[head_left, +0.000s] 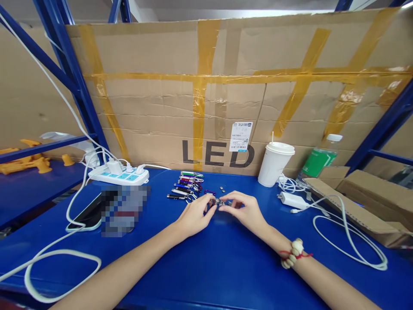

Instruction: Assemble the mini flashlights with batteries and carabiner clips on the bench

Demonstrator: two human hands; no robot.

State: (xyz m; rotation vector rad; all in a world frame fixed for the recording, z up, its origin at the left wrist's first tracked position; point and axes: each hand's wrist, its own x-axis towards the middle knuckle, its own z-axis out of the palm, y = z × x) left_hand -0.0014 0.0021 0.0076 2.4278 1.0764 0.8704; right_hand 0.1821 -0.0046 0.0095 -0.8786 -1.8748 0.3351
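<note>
Above the middle of the blue table, my left hand (196,216) and my right hand (244,211) meet with their fingertips almost touching. Both are closed in a pinch around a small silvery-grey piece (220,202), largely covered by the fingers, so its exact kind is unclear. Just beyond the fingers lie small round discs like button cells (222,188) and a reddish-purple carabiner clip (209,192). To the left of them, several keychain flashlights (183,187) in green, purple, red, blue, silver and black lie in a row, with clips pointing right.
A white power strip (122,175), a phone (87,212) and loose cable are at left. At right stand a lidded paper cup (275,164) and a green-labelled bottle (320,158), near a white adapter (293,200) and an open cardboard box (364,206). A taped cardboard sheet (155,112) stands behind.
</note>
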